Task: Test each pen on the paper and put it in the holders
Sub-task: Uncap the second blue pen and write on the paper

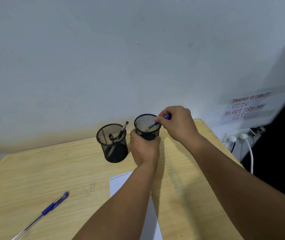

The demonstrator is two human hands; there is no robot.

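here the right hand (176, 123) pinches a blue pen (156, 123), tip down inside the right mesh holder (147, 126). the left hand (144, 148) grips that holder's near wall. just beside it, the left holder (113, 143) contains pens. another blue pen (43, 213) lies on the wooden counter (181, 179), well apart from the paper (118, 183) under the left forearm.

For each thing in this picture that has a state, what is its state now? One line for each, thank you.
left hand: grips the right holder
right hand: pinches a blue pen
blue pen: tip inside the right holder
right holder: upright, steadied
left holder: upright, holds pens
pen on table: lying flat, untouched
paper: flat, has writing
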